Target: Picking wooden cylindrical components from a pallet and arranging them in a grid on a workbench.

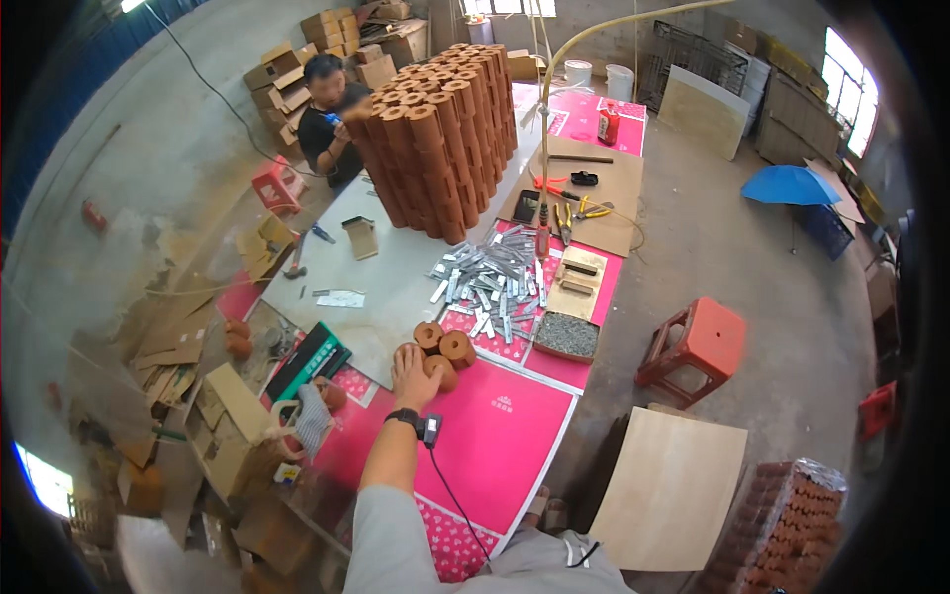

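My left hand [414,384] lies against a small cluster of reddish-brown clay cylinders [457,347] with holes through their middles, standing on the near part of the table. Its fingers are stretched and spread over the nearest ones, partly hiding them. A dark band with a small black device and cable circles that wrist. My right hand is out of the picture. Beyond the cluster lies a heap of flat silvery metal strips [490,282]. A tall stack of the same kind of cylinders [435,148] rises farther back on the table.
Across the table a person [332,124] stands by the stack. Pliers [564,223], a wooden block with handles [577,282] and a grey granular tray [566,337] are to the right. A green-and-black box [309,361] sits left. Red stools [693,346] stand on the floor.
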The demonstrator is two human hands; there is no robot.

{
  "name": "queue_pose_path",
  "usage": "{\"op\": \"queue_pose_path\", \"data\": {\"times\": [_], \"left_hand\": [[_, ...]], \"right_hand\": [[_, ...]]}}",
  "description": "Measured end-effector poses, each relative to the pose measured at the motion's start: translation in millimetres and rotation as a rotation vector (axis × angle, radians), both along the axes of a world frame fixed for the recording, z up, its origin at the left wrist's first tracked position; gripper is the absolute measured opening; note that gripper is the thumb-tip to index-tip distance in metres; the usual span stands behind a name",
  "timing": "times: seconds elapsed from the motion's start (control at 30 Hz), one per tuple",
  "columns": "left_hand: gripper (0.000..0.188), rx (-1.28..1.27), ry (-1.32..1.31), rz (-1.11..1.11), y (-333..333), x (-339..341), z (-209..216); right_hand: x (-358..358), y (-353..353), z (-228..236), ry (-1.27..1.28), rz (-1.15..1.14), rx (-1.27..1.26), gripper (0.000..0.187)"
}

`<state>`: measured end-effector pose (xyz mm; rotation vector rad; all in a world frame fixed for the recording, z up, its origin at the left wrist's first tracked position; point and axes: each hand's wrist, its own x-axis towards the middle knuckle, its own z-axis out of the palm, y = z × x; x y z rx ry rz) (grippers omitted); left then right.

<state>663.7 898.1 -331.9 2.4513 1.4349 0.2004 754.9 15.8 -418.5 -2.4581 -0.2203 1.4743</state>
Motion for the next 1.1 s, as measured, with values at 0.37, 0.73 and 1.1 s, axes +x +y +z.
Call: {"op": "queue_pose_path", "data": {"times": [0.37, 0.73, 1.1], "left_hand": [[0.069, 0.197, -0.107, 0.007, -13.0, 15.8, -23.0], [0.069, 0.105, -0.407, 0.340, 3.6, -0.7, -8.8], [0.063, -0.227, -1.108, 0.644, 13.0, -67.6, -46.6]], "right_hand": [[4.1, 108.9, 122.0, -0.073, -0.039, 0.127, 0.030], [27.8, 171.2, 150.3, -0.017, 0.022, 0.112, 0.029], [44.6, 177.1, 141.9, 0.028, -0.028, 0.017, 0.033]]}}
